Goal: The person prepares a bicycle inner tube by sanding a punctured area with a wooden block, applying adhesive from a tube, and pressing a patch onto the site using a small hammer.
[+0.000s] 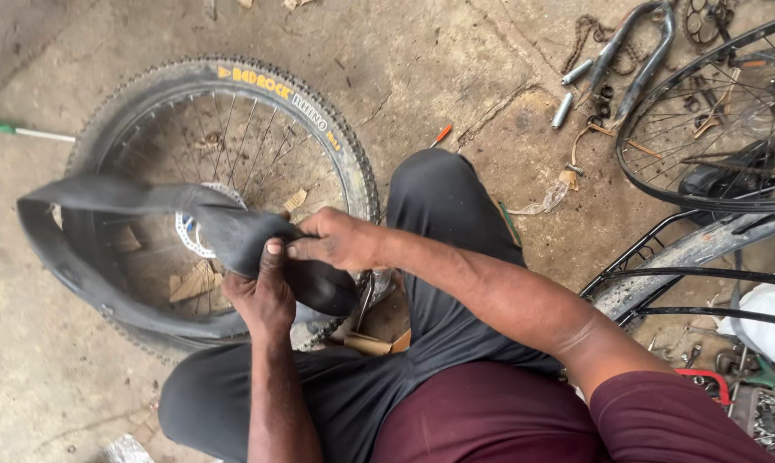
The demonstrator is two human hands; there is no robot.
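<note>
Single head view, steeply downward, close over lap and floor [456,69]

Soft, even daylight fills the scene, bright enough to show the grit of the concrete floor [456,77] without glare. Shadows are faint and diffuse, gathering only under the wheel [233,171]. Focus is sharp throughout, with slight wide-angle stretching toward the edges.

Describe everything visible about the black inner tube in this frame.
The inner tube is black matte rubber, limp and flattened, apparently deflated. It forms a wide loop held above the wheel lying on the concrete floor. Both hands grip it at the loop's right end: the left hand from below, the right hand from above, bunching it there. The loop's lower left part overlaps the tyre's edge; contact there cannot be told.
</note>
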